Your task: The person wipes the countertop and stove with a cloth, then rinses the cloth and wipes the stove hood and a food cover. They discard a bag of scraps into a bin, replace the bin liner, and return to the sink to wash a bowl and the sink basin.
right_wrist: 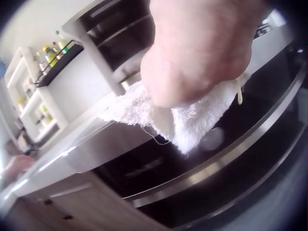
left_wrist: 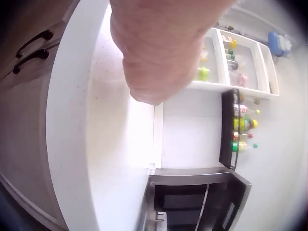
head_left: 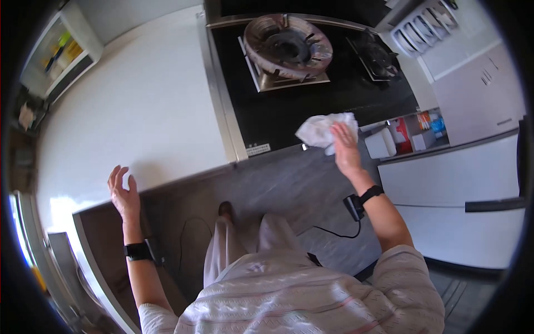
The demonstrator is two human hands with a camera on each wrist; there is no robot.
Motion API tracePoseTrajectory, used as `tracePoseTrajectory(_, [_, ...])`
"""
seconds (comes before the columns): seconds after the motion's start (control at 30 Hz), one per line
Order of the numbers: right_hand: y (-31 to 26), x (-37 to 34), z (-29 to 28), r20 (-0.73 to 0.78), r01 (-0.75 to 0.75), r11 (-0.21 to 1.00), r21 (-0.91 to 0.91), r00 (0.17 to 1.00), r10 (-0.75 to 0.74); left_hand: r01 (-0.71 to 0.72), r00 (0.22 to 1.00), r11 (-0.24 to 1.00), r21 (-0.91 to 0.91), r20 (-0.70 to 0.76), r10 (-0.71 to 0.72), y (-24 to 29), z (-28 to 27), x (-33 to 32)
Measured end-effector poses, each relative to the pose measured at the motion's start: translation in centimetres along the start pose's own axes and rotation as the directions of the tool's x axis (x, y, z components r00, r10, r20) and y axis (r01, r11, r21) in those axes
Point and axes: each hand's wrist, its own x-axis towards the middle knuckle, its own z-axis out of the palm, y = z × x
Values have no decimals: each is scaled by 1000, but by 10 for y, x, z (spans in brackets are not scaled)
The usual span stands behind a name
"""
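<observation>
A white fluffy cloth (head_left: pixel 325 131) is in my right hand (head_left: pixel 346 149), at the front right edge of the black cooktop (head_left: pixel 278 114). In the right wrist view the cloth (right_wrist: pixel 185 125) bunches under the hand and drapes against the dark stove front (right_wrist: pixel 144 168); the fingertips are hidden. My left hand (head_left: pixel 124 195) holds nothing. Its fingers are loosely bent over the front edge of the white counter (head_left: pixel 139 106). From the left wrist, the hand (left_wrist: pixel 159 57) shows large above that counter.
A round burner ring (head_left: pixel 253 42) sits on the left of the cooktop, a smaller burner (head_left: pixel 378 58) on the right. An open drawer (head_left: pixel 381 143) with packets juts out beside the right hand. A white shelf unit (left_wrist: pixel 257 91) and a black rack of bottles (left_wrist: pixel 227 130) hang on the wall.
</observation>
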Motion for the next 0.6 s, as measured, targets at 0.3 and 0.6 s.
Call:
tracePoseTrajectory(0.3, [-38, -6, 20, -122, -39, 991, 128, 991, 55, 107, 994, 994, -36, 33, -106, 42, -32, -142])
tracePoseTrajectory(0.6, [-240, 11, 42, -88, 214, 936, 278, 976, -197, 159, 987, 983, -90, 1, -159, 9, -84, -202])
